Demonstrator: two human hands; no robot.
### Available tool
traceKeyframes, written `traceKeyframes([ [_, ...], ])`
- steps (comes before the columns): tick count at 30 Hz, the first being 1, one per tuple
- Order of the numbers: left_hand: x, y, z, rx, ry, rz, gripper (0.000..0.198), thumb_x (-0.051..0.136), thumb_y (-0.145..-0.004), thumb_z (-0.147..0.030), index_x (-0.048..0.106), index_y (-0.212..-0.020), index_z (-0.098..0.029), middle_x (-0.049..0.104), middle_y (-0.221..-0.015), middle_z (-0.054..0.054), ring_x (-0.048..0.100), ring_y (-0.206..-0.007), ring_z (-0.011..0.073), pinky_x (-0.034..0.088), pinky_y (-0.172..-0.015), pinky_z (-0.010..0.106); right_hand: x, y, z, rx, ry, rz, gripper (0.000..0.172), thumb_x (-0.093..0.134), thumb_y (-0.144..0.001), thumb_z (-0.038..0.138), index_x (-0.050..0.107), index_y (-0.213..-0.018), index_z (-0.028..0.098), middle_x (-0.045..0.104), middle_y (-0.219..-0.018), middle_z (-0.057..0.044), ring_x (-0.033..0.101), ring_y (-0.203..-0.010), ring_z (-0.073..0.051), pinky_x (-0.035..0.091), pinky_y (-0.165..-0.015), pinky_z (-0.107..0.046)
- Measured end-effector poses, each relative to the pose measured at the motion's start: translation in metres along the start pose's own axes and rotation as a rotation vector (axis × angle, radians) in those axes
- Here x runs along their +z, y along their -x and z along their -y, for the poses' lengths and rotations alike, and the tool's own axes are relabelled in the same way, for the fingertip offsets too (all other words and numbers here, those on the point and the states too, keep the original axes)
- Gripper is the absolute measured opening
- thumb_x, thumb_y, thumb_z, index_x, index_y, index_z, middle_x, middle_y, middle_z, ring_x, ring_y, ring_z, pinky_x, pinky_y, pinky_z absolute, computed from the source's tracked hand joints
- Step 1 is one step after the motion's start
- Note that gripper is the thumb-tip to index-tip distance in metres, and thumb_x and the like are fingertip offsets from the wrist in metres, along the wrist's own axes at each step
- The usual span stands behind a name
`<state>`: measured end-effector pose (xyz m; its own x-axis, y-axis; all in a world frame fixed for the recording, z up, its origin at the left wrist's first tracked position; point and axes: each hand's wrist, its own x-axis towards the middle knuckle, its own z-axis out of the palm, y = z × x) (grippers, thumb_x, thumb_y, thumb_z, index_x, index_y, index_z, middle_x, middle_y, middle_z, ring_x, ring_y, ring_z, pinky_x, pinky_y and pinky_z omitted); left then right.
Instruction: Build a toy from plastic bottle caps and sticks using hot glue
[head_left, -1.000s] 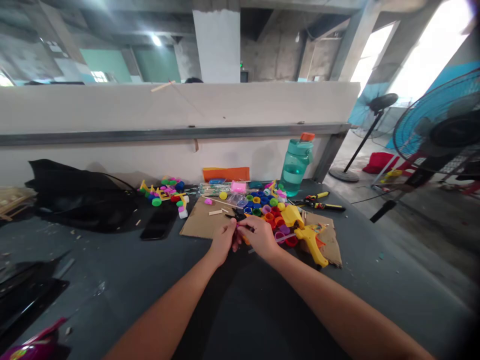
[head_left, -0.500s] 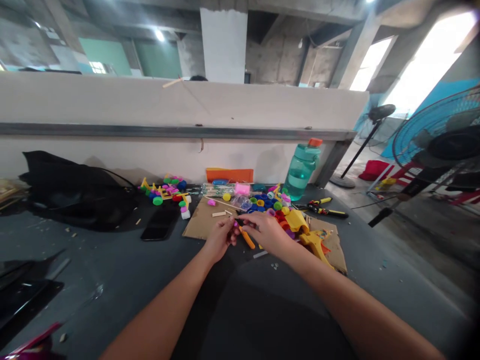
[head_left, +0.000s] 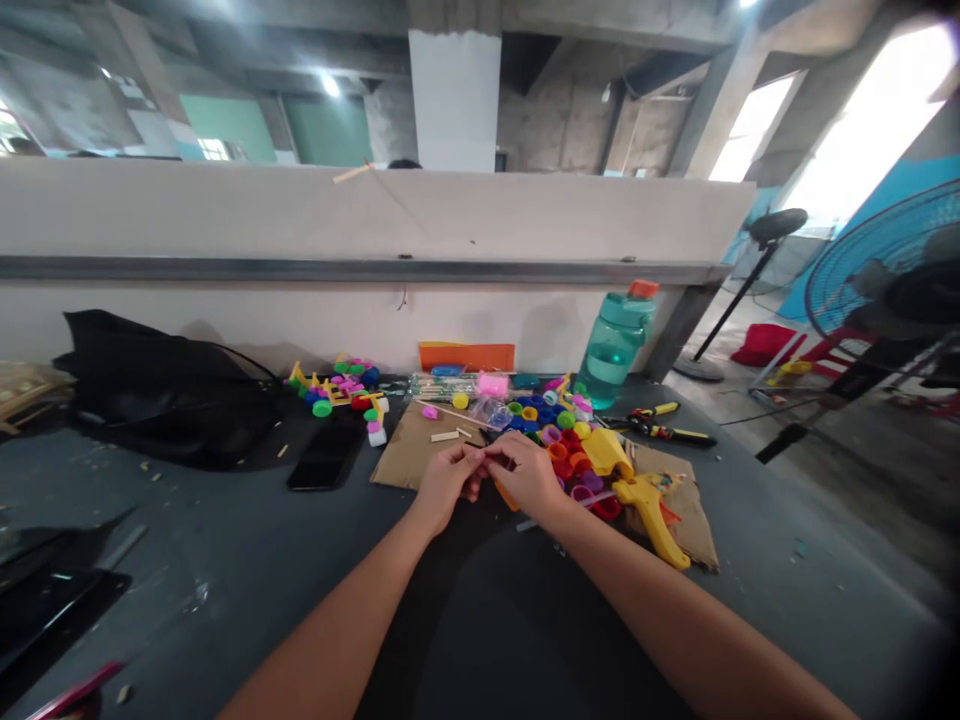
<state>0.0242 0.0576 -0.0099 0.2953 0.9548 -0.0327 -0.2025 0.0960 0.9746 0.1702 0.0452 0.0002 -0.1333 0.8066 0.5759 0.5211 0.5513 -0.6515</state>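
Observation:
My left hand [head_left: 447,482] and my right hand [head_left: 529,474] meet fingertip to fingertip over the near edge of the cardboard [head_left: 397,450]. Both are closed in a pinch. The small purple piece seen in my left fingers a moment ago is now mostly covered by them. What my right fingertips grip is hidden. Beneath my right hand lies an orange stick-like handle [head_left: 505,495], partly covered. Just right of that hand are colourful bottle caps [head_left: 577,462] and a translucent stick [head_left: 529,525]. Pale wooden sticks [head_left: 444,436] and a pink cap [head_left: 429,412] rest on the cardboard.
A yellow glue gun [head_left: 654,515] lies on the right, with pliers [head_left: 671,430] and a teal bottle [head_left: 611,350] behind. A black phone [head_left: 324,458], assembled cap pieces [head_left: 341,385] and a black bag [head_left: 150,390] are on the left. A low white partition [head_left: 300,215] closes the back.
My right hand has come in to meet my left, and its fingers have closed at the left fingertips. The purple piece is now covered. The whole view has shifted slightly.

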Motion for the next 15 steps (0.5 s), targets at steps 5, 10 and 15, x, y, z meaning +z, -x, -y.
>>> traceKeyframes([
  [5,-0.0017,0.0002,-0.0003,0.004,-0.057,0.025,0.038,0.059,-0.074,-0.052,0.056,-0.066,-0.014,0.053,-0.053,-0.002,0.043,-0.038,0.0059,0.033,-0.036,0.018,0.0005,-0.0001,-0.0024,-0.018,-0.043,0.063,0.018,0.058,-0.080,0.019,0.066,-0.095,0.023,0.063,-0.086,-0.003,0.059,-0.081,-0.016,0.049,-0.074,-0.028],
  [10,-0.0008,0.0014,-0.0024,0.018,-0.083,0.046,0.040,0.057,-0.075,-0.053,0.057,-0.067,-0.014,0.057,-0.056,0.000,0.044,-0.038,0.0067,0.034,-0.035,0.020,0.0016,0.0017,-0.0040,-0.040,-0.038,0.017,0.015,0.054,-0.083,0.019,0.069,-0.088,0.021,0.064,-0.081,-0.004,0.060,-0.078,-0.015,0.049,-0.074,-0.027],
  [15,-0.0009,0.0014,-0.0045,-0.014,-0.008,0.035,0.034,0.062,-0.073,-0.047,0.056,-0.066,-0.014,0.052,-0.050,-0.003,0.041,-0.037,0.0060,0.032,-0.036,0.018,0.0027,0.0024,-0.0044,-0.144,0.040,0.057,0.028,0.048,-0.086,0.016,0.065,-0.107,0.023,0.067,-0.100,-0.007,0.059,-0.094,-0.018,0.047,-0.084,-0.033],
])
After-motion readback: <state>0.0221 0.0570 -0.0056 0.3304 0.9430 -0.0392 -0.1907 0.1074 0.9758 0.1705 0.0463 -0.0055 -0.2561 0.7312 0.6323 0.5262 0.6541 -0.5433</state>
